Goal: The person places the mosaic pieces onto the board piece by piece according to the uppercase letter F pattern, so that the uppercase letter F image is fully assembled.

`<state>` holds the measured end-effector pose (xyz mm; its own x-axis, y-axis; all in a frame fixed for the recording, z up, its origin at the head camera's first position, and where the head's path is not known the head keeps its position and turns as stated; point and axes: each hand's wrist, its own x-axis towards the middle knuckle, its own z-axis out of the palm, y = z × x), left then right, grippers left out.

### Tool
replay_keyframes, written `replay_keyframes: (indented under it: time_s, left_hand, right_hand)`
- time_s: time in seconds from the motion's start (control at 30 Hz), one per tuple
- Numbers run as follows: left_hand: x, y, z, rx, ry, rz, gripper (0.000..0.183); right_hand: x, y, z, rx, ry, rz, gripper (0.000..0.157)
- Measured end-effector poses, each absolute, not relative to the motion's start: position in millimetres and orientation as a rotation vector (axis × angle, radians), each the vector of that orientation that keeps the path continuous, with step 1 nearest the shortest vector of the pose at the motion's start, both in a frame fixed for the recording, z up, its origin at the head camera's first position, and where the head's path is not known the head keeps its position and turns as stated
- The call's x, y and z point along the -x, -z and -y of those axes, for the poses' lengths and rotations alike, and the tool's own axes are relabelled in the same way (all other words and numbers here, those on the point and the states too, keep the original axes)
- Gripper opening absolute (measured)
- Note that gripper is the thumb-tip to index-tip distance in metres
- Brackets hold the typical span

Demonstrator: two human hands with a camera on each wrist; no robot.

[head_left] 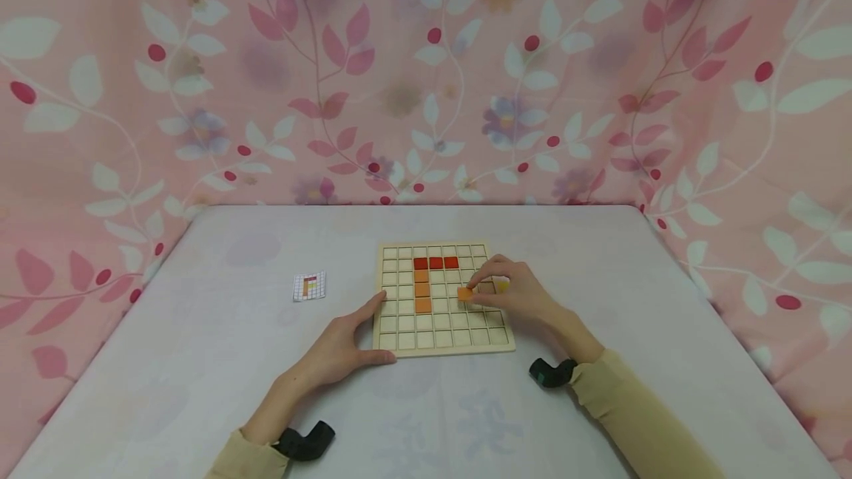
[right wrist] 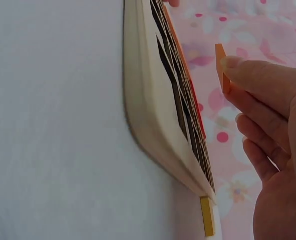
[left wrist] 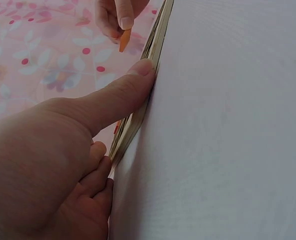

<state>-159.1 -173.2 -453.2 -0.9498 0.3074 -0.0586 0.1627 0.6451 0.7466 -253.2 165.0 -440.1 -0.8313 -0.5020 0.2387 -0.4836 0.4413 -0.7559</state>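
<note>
A pale wooden grid board [head_left: 442,321] lies on the table. In it sit three red tiles [head_left: 435,263] in a row and three orange tiles [head_left: 422,289] running down from the left one. My right hand [head_left: 515,288] pinches a loose orange tile [right wrist: 220,65] between thumb and fingertips above the right half of the board. At the board's near left corner, my left hand [head_left: 336,350] rests with its thumb against the front edge and its fingertips along the left side. A yellow piece [right wrist: 207,216] lies beyond the board's right edge, partly hidden by my right hand in the head view.
A small card [head_left: 309,287] printed with a coloured grid pattern lies left of the board. White cloth covers the table [head_left: 220,361], and a pink floral curtain [head_left: 413,80] hangs behind it. Both wrists carry black devices [head_left: 306,440].
</note>
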Motion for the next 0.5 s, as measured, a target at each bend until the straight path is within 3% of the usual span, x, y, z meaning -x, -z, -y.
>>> replay_keyframes:
  time_s: [0.5]
  left_hand:
    - [158.7, 452.1, 173.7, -0.389, -1.193, -2.678, 0.105]
  right_hand:
    - [254.5, 445.7, -122.3, 1.07, 1.386, -2.582, 0.019]
